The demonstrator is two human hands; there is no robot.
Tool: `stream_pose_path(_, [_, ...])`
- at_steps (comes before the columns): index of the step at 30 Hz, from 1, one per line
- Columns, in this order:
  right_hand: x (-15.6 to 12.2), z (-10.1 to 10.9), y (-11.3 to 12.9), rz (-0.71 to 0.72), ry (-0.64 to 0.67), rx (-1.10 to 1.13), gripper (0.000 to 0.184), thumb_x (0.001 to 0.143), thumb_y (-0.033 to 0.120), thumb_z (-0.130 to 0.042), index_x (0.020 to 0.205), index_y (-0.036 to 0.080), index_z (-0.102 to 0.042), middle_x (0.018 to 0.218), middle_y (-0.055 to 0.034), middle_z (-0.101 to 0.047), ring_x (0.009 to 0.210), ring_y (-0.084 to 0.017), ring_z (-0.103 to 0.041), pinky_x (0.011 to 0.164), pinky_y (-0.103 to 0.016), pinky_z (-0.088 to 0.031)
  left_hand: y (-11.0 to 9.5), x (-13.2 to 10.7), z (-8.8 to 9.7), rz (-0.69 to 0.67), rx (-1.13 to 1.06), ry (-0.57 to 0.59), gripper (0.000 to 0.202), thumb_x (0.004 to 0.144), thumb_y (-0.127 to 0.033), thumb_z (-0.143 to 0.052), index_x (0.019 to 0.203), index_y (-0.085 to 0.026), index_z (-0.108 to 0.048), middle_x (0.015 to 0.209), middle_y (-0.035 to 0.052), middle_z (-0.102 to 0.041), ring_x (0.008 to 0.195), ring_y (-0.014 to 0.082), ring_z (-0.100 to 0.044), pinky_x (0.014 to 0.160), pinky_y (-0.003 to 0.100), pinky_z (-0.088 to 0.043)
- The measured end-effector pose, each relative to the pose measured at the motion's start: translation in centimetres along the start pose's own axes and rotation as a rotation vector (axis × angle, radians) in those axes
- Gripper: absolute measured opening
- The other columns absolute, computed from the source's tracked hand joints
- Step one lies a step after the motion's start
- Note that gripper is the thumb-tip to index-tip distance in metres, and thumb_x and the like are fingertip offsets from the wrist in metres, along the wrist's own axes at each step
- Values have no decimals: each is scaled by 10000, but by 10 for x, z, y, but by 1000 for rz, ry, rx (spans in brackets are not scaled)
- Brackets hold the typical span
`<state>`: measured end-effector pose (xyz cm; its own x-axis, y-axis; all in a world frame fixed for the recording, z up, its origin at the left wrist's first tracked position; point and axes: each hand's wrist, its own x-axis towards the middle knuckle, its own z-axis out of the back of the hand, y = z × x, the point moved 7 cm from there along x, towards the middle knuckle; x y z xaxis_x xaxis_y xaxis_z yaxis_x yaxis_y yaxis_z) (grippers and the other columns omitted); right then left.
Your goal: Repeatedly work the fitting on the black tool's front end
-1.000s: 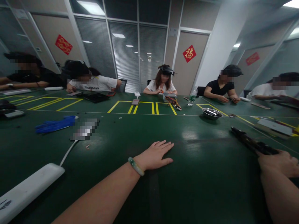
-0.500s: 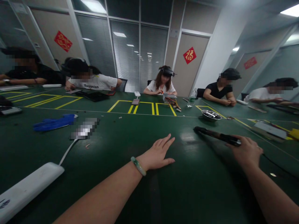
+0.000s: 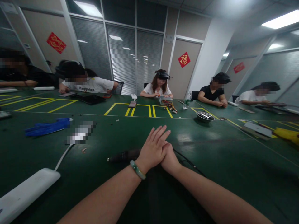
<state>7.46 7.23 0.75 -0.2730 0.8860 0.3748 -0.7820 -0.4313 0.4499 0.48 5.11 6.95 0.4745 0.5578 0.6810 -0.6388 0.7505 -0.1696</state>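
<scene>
My left hand (image 3: pixel 153 146), with a green jade bangle (image 3: pixel 137 170) at its wrist, reaches over the table with its fingers stretched out. It overlaps my right hand (image 3: pixel 170 158), whose fingers are mostly hidden behind it. The right hand appears closed around the rear of a dark, corded electric screwdriver (image 3: pixel 125 155). The tool lies sideways behind my left hand, its small metal tip pointing left. A black cable (image 3: pixel 187 160) runs off to the right from behind my right hand.
A white power strip (image 3: pixel 30 193) stands at left, a cord leading to a blurred-out device (image 3: pixel 80 133). Beyond lie a blue glove (image 3: pixel 48 127), a metal bowl (image 3: pixel 205 117) and a water bottle (image 3: pixel 187 101). Several people sit across the green table (image 3: pixel 224 174).
My right hand has come in from the right to meet my left hand, bringing the electric screwdriver across so its tip shows left of my left hand. The view has shifted slightly.
</scene>
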Motion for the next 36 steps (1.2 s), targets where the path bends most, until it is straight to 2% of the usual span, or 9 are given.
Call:
stream_pose_path(4, [8,-11,13,86,0,75,382,883,146,-413,1246,197,-520,1225,-111,-558,1144,-229,-511,1020,-405,-390,5,2,1,47,4,25,499,962,-260,-372,1444,-240,-245,1525,52,-282,1420,219,-208,1179,484,-187])
stream_pose_path(8, [-4,13,11,192,66,-20,456,821,143,-530,1271,194,-479,1278,-97,-508,1199,-233,-460,1040,-409,-369,9,3,0,72,-31,28,482,960,-233,-363,1433,-205,-270,1488,67,-349,1367,192,-316,1135,392,-286])
stream_pose_path(10, [-19,35,2,95,12,-178,424,821,198,-593,1231,189,-485,1252,-110,-501,1175,-263,-464,1004,-435,-390,13,4,-3,95,-16,60,420,953,-209,-359,1373,-196,-368,1385,77,-475,1271,194,-437,1071,375,-349])
stream_pose_path(13, [-48,57,-15,-169,-48,-484,331,841,390,-627,1069,172,-528,1087,-139,-532,1028,-324,-521,847,-475,-453,23,2,-12,153,62,186,253,921,-198,-399,1105,-189,-572,1037,67,-653,982,204,-598,922,377,-420])
stream_pose_path(17, [-70,49,-31,-254,55,-586,270,876,427,-590,988,194,-512,999,-102,-543,885,-268,-570,715,-365,-466,38,-2,-19,202,153,312,208,909,-259,-415,882,-182,-607,826,46,-646,758,183,-602,728,334,-431])
stream_pose_path(22, [-50,53,-70,-305,88,-477,222,929,424,-515,951,203,-493,976,-48,-559,730,-181,-593,598,-281,-391,42,-7,-21,145,129,422,276,883,-429,-454,891,-209,-621,840,40,-630,754,189,-588,625,297,-412])
stream_pose_path(27, [-10,74,-104,-346,1,-351,230,942,440,-487,940,211,-506,952,-27,-596,749,-163,-590,618,-267,-349,37,-7,-24,120,101,451,248,868,-421,-488,901,-217,-625,887,37,-612,809,188,-578,667,303,-433])
stream_pose_path(31, [4,76,-113,-390,-57,-274,305,955,501,-423,942,214,-526,914,-35,-623,770,-172,-577,630,-265,-340,35,-4,-23,111,122,407,249,887,-402,-480,939,-203,-620,947,45,-603,875,192,-572,754,323,-442])
stream_pose_path(36, [-8,69,-106,-322,2,-227,318,981,437,-371,878,207,-565,896,-39,-607,790,-167,-567,659,-264,-357,36,0,-21,117,140,366,250,895,-391,-484,950,-185,-614,954,53,-598,909,203,-560,805,338,-428])
